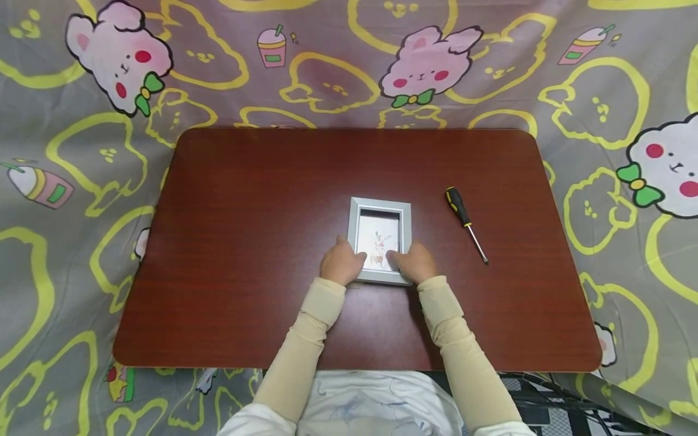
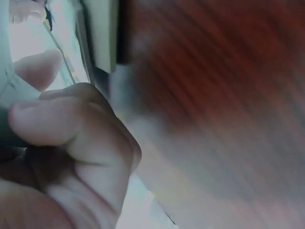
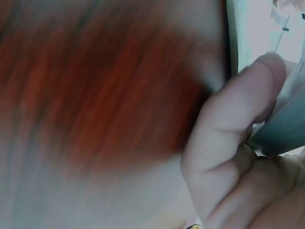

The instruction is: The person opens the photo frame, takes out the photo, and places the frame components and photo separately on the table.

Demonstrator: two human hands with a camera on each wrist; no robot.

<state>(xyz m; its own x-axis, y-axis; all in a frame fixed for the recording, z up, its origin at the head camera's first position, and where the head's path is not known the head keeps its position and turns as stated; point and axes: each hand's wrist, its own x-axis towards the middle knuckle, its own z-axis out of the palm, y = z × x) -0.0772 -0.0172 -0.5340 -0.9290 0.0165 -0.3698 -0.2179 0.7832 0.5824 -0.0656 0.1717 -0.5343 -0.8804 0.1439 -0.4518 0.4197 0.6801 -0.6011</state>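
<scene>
A silver-grey picture frame (image 1: 380, 204) with a small floral picture (image 1: 377, 233) inside is held between both hands over the middle of the table. My left hand (image 1: 341, 263) grips its left side near the lower corner, thumb over the front. On the opposite side my right hand (image 1: 417, 263) grips the right edge, its thumb also reaching over the front. In the left wrist view the left hand (image 2: 81, 138) curls around the frame's edge; the right wrist view shows the right hand (image 3: 238, 138) doing likewise. The fingers behind the frame are hidden in the head view.
A screwdriver (image 1: 466, 224) with a black and yellow handle lies to the right of the frame, its tip toward the person. The reddish-brown table (image 1: 245, 242) has rounded corners. Patterned cloth (image 1: 327, 66) hangs behind it and at both sides.
</scene>
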